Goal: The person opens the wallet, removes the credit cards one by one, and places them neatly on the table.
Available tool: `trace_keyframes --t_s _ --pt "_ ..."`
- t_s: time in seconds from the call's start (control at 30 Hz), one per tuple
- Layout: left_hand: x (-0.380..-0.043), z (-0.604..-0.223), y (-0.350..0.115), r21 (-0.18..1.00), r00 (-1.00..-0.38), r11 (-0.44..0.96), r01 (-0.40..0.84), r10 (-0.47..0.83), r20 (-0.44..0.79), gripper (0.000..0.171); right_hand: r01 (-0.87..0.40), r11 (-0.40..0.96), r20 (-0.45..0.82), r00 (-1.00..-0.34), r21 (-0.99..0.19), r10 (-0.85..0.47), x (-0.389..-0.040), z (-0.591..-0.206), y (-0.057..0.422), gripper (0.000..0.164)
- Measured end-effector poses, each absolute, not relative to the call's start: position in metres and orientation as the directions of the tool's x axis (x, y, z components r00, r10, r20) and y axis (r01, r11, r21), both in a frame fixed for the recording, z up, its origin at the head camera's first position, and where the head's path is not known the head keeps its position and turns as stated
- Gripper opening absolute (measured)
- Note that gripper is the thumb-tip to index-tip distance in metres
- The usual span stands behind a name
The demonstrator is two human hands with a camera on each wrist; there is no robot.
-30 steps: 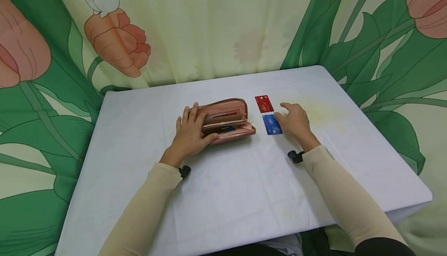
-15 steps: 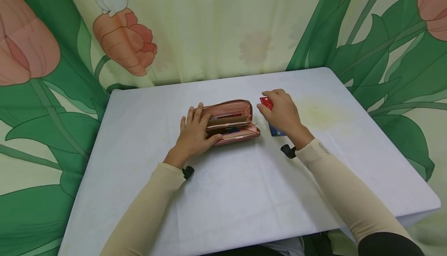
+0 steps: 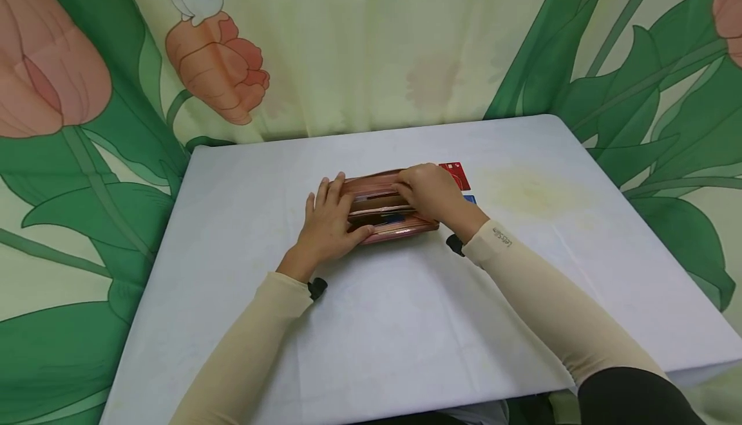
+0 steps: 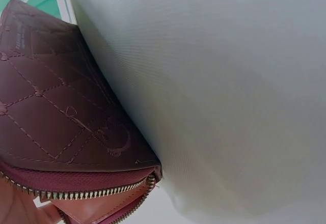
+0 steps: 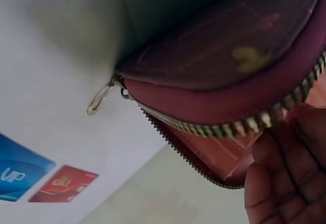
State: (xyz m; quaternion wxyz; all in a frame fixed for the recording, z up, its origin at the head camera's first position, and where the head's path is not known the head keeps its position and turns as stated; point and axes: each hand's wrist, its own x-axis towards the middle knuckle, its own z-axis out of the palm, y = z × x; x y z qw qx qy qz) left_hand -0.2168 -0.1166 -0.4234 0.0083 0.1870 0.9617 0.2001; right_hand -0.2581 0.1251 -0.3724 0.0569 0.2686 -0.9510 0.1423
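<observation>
A pink zip-around wallet (image 3: 400, 233) stands unzipped on the white table, its compartments facing up. My left hand (image 3: 327, 222) holds its left end, fingers spread at the back and thumb over the front edge. At the right end, my right hand (image 3: 435, 196) reaches over the wallet with curled fingers inside the rear part. In the right wrist view those fingers (image 5: 285, 168) dip behind the zipper teeth; their tips are hidden, so whether they pinch anything is unclear. Beside the wallet lie a red VIP card (image 3: 459, 177) and a blue VIP card (image 5: 20, 170), partly covered by my right hand in the head view.
A white cloth covers the table (image 3: 522, 270). Behind it hangs a pale curtain (image 3: 359, 45) printed with tulips, leaves and a carrot. A small zipper pull (image 5: 101, 98) dangles at the wallet's corner. Dark card edges (image 3: 394, 218) show in the front compartment.
My right hand has moved from beside the blue card, over the red card, then left into the wallet. Both cards stay on the table. My left hand keeps its hold on the wallet.
</observation>
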Motion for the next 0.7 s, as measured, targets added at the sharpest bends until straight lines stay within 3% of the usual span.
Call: trace_keyframes --t_s 0.37,0.7 --pt "-0.215 -0.424 -0.117 0.395 -0.922 0.837 0.378 0.378 0.082 0.052 -0.566 0.816 -0.004 -0.822 -0.116 -0.570 -0.266 -0.371 0.112 0.015" --pt "-0.215 -0.425 -0.119 0.389 -0.927 0.846 0.366 0.370 0.067 0.052 -0.575 0.815 -0.020 -0.816 -0.080 -0.578 -0.268 -0.372 0.104 0.012"
